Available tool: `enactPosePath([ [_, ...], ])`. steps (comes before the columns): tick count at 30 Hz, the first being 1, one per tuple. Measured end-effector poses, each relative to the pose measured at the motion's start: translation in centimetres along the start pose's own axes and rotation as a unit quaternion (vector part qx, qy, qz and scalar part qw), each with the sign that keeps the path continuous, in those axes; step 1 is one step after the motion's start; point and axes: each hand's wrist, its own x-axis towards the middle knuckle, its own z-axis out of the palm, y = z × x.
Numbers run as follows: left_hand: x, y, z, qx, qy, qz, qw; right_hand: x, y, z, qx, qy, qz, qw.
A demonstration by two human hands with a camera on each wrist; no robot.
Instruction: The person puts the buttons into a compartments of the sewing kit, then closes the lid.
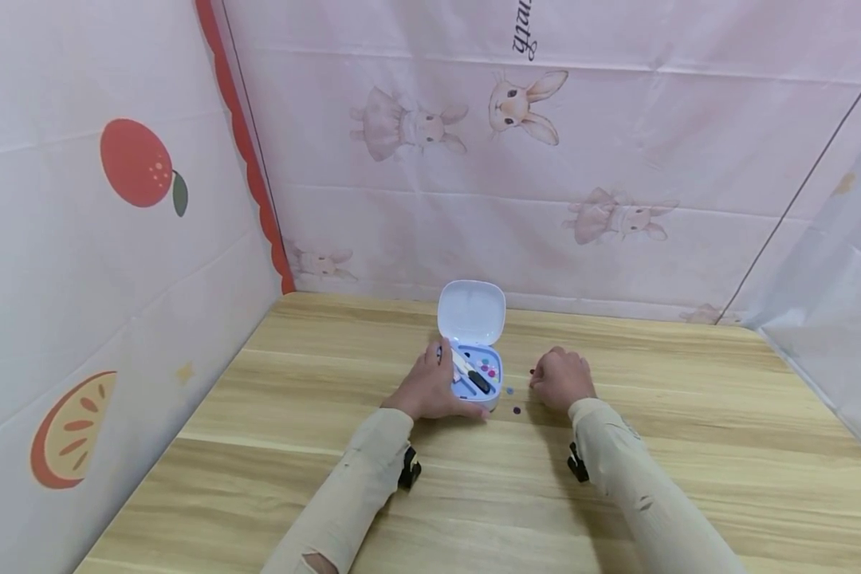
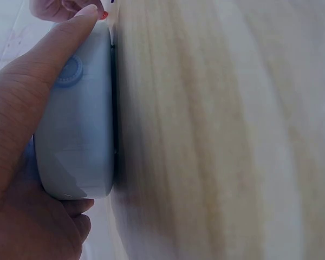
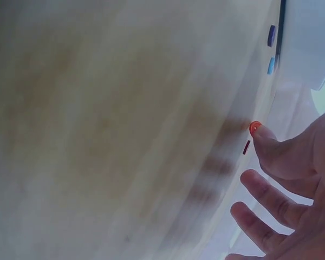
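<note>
My left hand (image 1: pixel 434 389) grips the near left side of a small pale blue sewing box (image 1: pixel 497 391), its thumb along the front wall and fingers round the far side. The white lid (image 1: pixel 471 312) stands raised behind. Inside the box lie several colourful buttons (image 1: pixel 486 367) and a slim tool (image 1: pixel 478 381) with a black end. Just right of the box, my right hand (image 1: pixel 561 381) pinches an orange-red button (image 3: pixel 255 128) at thumb and fingertip, close over the table. A dark red button (image 3: pixel 246 147) lies beside those fingertips.
On the wooden table (image 1: pixel 294 478), a blue button (image 1: pixel 510 391) and a dark purple button (image 1: pixel 516 410) lie between box and right hand. A printed cloth (image 1: pixel 416 239) with rabbits hangs behind the table's back edge, and another with fruit (image 1: pixel 136 163) hangs at the left.
</note>
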Motion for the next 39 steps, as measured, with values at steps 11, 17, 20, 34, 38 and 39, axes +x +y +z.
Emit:
enactPosePath([
  [11, 0.0, 0.0, 0.0, 0.009, 0.001, 0.001, 1.0000, 0.3, -1.2, -0.8, 0.033, 0.048, -0.028, 0.998],
  [17, 0.2, -0.1, 0.1, 0.012, 0.006, 0.005, 0.9999, 0.5, -2.7, -1.4, 0.080, 0.057, -0.044, 0.994],
  [20, 0.3, -0.2, 0.2, 0.010, 0.007, 0.006, 0.9999, 0.6, -3.3, -1.2, 0.094, 0.067, -0.057, 0.992],
  [34, 0.2, -0.2, 0.2, 0.025, 0.002, 0.014, 0.9996, 0.6, -5.9, 0.0, 0.124, 0.055, -0.058, 0.989],
  [38, 0.2, -0.2, 0.2, 0.025, 0.001, 0.013, 0.9996, 0.6, -6.2, 0.2, 0.126, 0.053, -0.063, 0.989],
  [39, 0.2, -0.2, 0.1, 0.026, 0.001, 0.013, 0.9996, 0.5, -6.3, 0.3, 0.125, 0.051, -0.062, 0.989],
])
